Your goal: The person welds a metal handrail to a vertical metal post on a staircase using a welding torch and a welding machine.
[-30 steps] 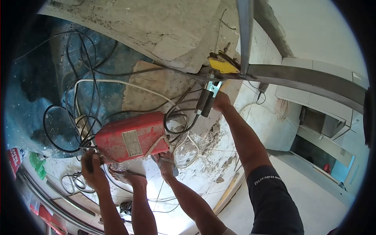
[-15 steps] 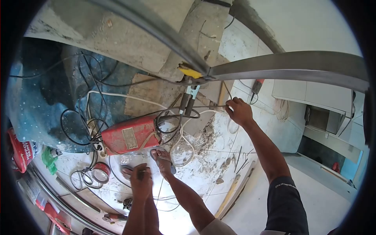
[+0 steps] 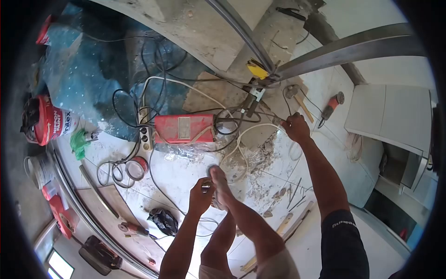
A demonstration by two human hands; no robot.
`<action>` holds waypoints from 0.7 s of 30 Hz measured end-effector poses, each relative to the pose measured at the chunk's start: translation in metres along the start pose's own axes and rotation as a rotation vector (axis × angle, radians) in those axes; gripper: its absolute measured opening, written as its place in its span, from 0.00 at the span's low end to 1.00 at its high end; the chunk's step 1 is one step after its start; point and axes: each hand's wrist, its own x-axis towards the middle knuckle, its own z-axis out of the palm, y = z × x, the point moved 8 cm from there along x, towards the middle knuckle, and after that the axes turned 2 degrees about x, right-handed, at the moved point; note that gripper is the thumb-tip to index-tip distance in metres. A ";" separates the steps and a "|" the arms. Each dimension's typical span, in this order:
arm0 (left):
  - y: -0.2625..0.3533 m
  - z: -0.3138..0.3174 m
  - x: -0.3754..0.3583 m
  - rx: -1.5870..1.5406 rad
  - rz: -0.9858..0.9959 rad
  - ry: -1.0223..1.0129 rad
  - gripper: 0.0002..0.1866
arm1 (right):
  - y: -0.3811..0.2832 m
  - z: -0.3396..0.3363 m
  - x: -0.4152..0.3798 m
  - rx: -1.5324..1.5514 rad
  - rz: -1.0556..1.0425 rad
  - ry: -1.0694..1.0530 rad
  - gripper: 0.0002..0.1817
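Observation:
My right hand (image 3: 296, 128) is closed at the end of a dark, thin piece beside the steel frame's foot; the fingers hide what it is. My left hand (image 3: 201, 197) is raised in front of my foot, its fingers curled round a small dark thing too small to name. Ahead of the left hand, a red box-shaped machine (image 3: 165, 128) with a label and a strap lies on the floor amid cables. A clamp (image 3: 254, 95) with black handles grips near the joint of the steel frame (image 3: 344, 51), next to a yellow piece (image 3: 257, 69).
A hammer (image 3: 304, 106) and an angle grinder (image 3: 331, 107) lie right of the frame. Around the machine are a power strip (image 3: 146, 137), a red tin (image 3: 136, 168), a paint bucket (image 3: 49, 121) and a black bag (image 3: 162, 221). Cables and debris cover much of the tiled floor.
My view has shifted left and down, so the scene sits further right and higher. My left hand stays raised with curled fingers. The right hand remains closed near the frame's foot.

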 end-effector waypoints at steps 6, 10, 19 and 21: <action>0.025 -0.025 0.044 0.672 0.290 0.328 0.40 | -0.017 -0.005 0.023 -0.007 -0.060 -0.157 0.21; 0.086 -0.011 0.125 1.268 0.545 0.388 0.57 | -0.007 0.035 0.055 0.095 -0.314 -0.022 0.12; 0.094 0.006 0.190 1.580 0.732 0.339 0.44 | 0.045 0.038 0.075 -0.042 -0.496 -0.106 0.13; 0.098 0.009 0.179 1.591 0.792 0.379 0.39 | 0.083 0.018 0.087 0.036 -0.399 -0.022 0.16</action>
